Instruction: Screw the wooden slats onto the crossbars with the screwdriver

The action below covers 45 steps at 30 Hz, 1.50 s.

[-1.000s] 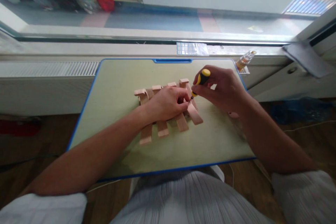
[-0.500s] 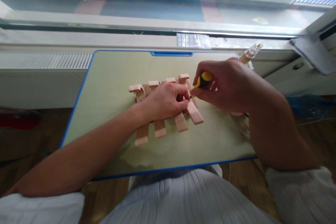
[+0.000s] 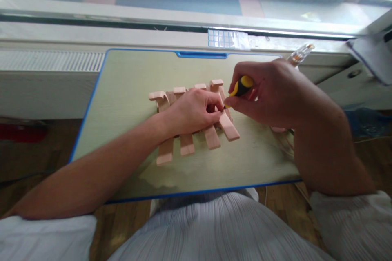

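A pale wooden piece with several slats and curved ends (image 3: 165, 153) lies on a small table (image 3: 128, 77) with a blue rim. My left hand (image 3: 196, 108) rests over its middle, with thumb and forefinger pinched together near the rightmost slat. What sits between those fingertips is hidden. My right hand (image 3: 263, 94) is closed around a yellow and black screwdriver (image 3: 243, 86). The screwdriver slants down to the left, its tip beside my left fingertips at the rightmost slat.
Behind the right wrist a clear, amber-tinted tube-like object (image 3: 301, 54) sticks up. A blue-gridded plastic packet (image 3: 221, 39) lies on the window sill (image 3: 122, 34) beyond the table. To the left stands a white radiator (image 3: 52, 61). Papers (image 3: 372, 55) hang at the far right.
The view has shifted slightly, so the table appears a little higher. Both hands keep their places at the rightmost slat, and the screwdriver stays in my right hand.
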Tool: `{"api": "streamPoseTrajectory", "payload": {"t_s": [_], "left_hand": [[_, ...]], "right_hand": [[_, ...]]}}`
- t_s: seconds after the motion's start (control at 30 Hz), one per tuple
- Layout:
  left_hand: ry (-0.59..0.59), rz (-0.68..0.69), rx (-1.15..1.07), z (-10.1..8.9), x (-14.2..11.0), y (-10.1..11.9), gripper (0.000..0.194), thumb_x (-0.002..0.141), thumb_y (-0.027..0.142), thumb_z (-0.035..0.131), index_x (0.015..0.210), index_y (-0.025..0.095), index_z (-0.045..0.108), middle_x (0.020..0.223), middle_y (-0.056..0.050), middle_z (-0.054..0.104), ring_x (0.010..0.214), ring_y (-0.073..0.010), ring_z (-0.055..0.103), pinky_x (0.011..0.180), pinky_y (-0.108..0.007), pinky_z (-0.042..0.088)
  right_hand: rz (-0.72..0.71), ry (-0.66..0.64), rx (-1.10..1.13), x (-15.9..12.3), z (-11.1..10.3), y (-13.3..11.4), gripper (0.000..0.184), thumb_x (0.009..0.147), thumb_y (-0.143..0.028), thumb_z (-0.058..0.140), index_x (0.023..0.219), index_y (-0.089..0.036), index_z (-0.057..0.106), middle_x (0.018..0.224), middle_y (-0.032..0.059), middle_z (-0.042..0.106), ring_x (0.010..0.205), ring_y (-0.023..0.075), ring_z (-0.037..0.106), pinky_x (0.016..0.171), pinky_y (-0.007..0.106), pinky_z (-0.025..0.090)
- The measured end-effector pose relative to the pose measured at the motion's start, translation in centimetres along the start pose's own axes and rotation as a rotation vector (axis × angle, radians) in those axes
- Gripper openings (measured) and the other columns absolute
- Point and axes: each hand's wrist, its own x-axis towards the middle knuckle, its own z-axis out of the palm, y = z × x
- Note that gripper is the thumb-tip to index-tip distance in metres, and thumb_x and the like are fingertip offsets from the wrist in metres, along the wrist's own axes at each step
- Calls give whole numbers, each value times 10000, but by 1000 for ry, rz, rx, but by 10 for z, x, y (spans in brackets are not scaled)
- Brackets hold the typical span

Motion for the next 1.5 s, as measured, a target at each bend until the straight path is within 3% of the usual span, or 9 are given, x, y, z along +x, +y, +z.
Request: {"api": "streamPoseTrajectory", "payload": {"t_s": [0.33, 0.47, 0.7, 1.07, 1.3, 1.5], "left_hand": [[14, 89, 113, 0, -1, -5, 199, 948, 170, 717, 980, 209, 909, 834, -16, 821, 715, -151, 676, 765, -317, 515], [14, 76, 104, 0, -1, -5, 191, 966, 188, 730, 1026, 208, 909, 839, -12, 827, 690, -140, 666, 749, -304, 514], [-7, 64, 88, -1, -2, -2, 160, 1000, 225, 727, 985, 181, 880, 786, -2, 795, 663, -118, 634, 678, -266, 462], [-24, 101, 154, -3, -2, 2, 155, 998, 186, 694, 966, 163, 844, 734, 5, 733, 626, -112, 581, 660, -276, 411], [-9, 55, 123, -2, -1, 2, 147, 979, 201, 717, 974, 172, 861, 707, 21, 707, 631, -112, 587, 658, -278, 405], [-3, 28, 89, -2, 0, 1, 136, 954, 195, 718, 950, 180, 854, 755, 16, 753, 652, -113, 618, 685, -281, 430]], "right_hand": [[-23, 17, 35, -3, 2, 5, 156, 876, -236, 869, 823, -250, 723, 636, -20, 556, 681, 168, 529, 644, 320, 315], [7, 20, 19, -4, 3, 2, 170, 875, -250, 855, 816, -241, 696, 646, -25, 590, 608, 141, 474, 613, 324, 290], [76, -12, -43, -4, 1, -6, 130, 927, -314, 780, 891, -215, 703, 686, -15, 655, 629, 147, 530, 639, 322, 354], [76, -2, -56, -2, 2, -6, 153, 911, -325, 788, 855, -218, 694, 666, -19, 637, 622, 145, 499, 637, 321, 353], [74, -11, -59, -4, 4, -9, 84, 910, -287, 783, 909, -224, 728, 730, -7, 686, 695, 167, 554, 678, 322, 366], [87, -10, -80, -1, 4, -5, 164, 935, -337, 802, 856, -224, 713, 679, -11, 622, 705, 171, 524, 674, 330, 352]]}}
